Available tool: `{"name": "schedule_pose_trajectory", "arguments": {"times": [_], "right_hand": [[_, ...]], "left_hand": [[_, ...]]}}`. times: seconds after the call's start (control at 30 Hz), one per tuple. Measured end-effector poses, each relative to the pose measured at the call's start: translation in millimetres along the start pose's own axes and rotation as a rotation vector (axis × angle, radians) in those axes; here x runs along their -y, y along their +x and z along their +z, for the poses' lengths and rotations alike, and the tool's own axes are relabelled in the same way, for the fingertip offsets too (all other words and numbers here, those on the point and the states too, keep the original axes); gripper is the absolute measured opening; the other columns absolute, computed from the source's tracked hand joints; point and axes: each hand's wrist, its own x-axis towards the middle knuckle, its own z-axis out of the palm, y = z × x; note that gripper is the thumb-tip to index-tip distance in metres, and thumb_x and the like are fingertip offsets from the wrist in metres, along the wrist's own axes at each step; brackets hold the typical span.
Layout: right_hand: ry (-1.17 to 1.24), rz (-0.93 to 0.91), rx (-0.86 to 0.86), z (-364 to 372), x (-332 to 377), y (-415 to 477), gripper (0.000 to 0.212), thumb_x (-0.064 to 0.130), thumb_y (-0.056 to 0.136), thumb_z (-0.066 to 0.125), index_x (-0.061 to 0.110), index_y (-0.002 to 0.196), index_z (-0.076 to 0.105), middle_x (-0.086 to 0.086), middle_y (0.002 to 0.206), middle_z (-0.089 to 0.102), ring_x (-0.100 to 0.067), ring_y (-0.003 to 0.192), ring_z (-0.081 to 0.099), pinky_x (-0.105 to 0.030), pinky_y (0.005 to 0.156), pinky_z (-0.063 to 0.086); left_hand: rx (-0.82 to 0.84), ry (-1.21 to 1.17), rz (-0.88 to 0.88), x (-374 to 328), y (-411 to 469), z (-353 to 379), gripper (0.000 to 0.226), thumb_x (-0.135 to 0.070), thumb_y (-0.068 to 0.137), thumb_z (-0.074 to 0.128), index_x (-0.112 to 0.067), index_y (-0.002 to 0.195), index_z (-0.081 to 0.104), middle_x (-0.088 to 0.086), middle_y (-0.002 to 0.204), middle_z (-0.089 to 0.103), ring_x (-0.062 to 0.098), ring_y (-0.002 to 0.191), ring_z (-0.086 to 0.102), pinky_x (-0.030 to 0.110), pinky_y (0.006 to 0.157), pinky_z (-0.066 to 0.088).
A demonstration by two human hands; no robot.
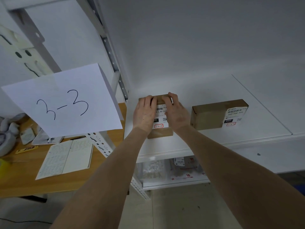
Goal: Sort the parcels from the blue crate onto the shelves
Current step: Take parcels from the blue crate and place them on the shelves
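Observation:
A small brown cardboard parcel (160,132) with a white shipping label lies on the white shelf (181,142). My left hand (144,113) lies over its left side with fingers reaching its far edge. My right hand (175,110) covers its right side, fingers curled over the far top edge. Both hands hold the parcel against the shelf board. A second brown parcel (212,114) with a white label lies to the right, apart from the first. A corner of the blue crate (300,190) shows at the far right edge.
A paper sign reading 3-3 (64,101) hangs at the left. Beside the rack stands a wooden table (19,179) with an open notebook (67,158) and small items. The lower shelf (175,183) holds plastic-wrapped parcels. Perforated rack posts (113,63) rise at the left.

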Motion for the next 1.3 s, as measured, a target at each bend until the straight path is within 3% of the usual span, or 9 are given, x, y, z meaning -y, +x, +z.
{"name": "schedule_pose_trajectory", "arguments": {"times": [0.23,0.43,0.73,0.87,0.97,1.1,1.3], "right_hand": [[0.006,0.005,0.002,0,2,-4,0.071,0.008,0.081,0.066,0.019,0.142,0.033,-0.006,0.153,0.019,-0.031,0.110,0.052,-0.032,0.066,0.042],[-0.058,0.035,0.017,-7,4,-7,0.075,0.009,0.081,0.067,0.022,0.143,0.028,-0.008,0.149,0.019,-0.028,0.116,0.046,-0.036,0.070,0.052],[-0.167,0.069,0.068,-14,2,-9,0.087,0.024,0.079,0.074,0.029,0.143,0.015,-0.008,0.143,0.022,-0.025,0.115,0.044,-0.030,0.063,0.042],[-0.201,0.075,0.048,-16,-2,-15,0.091,0.027,0.077,0.076,0.028,0.144,0.014,-0.008,0.143,0.024,-0.025,0.116,0.044,-0.028,0.065,0.042],[-0.200,0.082,0.022,-20,-4,-22,0.083,0.025,0.080,0.072,0.025,0.145,0.019,-0.008,0.145,0.026,-0.026,0.119,0.043,-0.032,0.077,0.049],[-0.166,0.107,-0.033,-29,-18,-40,0.081,0.007,0.081,0.065,0.025,0.146,0.019,-0.010,0.150,0.021,-0.029,0.125,0.038,-0.037,0.089,0.048],[-0.193,0.275,-0.080,-48,-71,-90,0.070,0.005,0.082,0.062,0.024,0.139,0.026,-0.009,0.140,0.031,-0.029,0.119,0.042,-0.038,0.089,0.046]], "left_hand": [[-0.019,-0.041,0.001,0,-4,-2,0.070,-0.011,0.084,0.063,-0.005,0.144,0.027,0.012,0.145,0.033,0.027,0.133,0.031,0.032,0.114,0.021],[-0.034,-0.150,0.003,2,-5,-13,0.062,-0.015,0.088,0.058,-0.009,0.143,0.031,0.009,0.142,0.037,0.024,0.131,0.034,0.031,0.112,0.027],[0.047,-0.171,-0.060,1,-9,-27,0.073,-0.018,0.086,0.063,-0.012,0.147,0.023,0.007,0.146,0.031,0.024,0.136,0.028,0.033,0.116,0.023],[0.062,-0.188,-0.069,-2,-13,-32,0.076,-0.019,0.083,0.066,-0.014,0.146,0.024,0.006,0.146,0.031,0.023,0.136,0.029,0.034,0.114,0.028],[0.022,-0.169,-0.022,-8,-16,-37,0.074,-0.021,0.083,0.067,-0.015,0.145,0.027,0.006,0.144,0.034,0.024,0.134,0.032,0.034,0.113,0.030],[-0.053,-0.181,0.062,-32,-18,-40,0.066,-0.014,0.083,0.064,-0.016,0.142,0.035,0.006,0.141,0.039,0.023,0.129,0.039,0.033,0.106,0.036],[-0.004,-0.229,0.276,-106,-24,-28,0.056,-0.009,0.083,0.054,-0.013,0.137,0.039,0.006,0.136,0.039,0.024,0.121,0.042,0.033,0.092,0.042]]}}
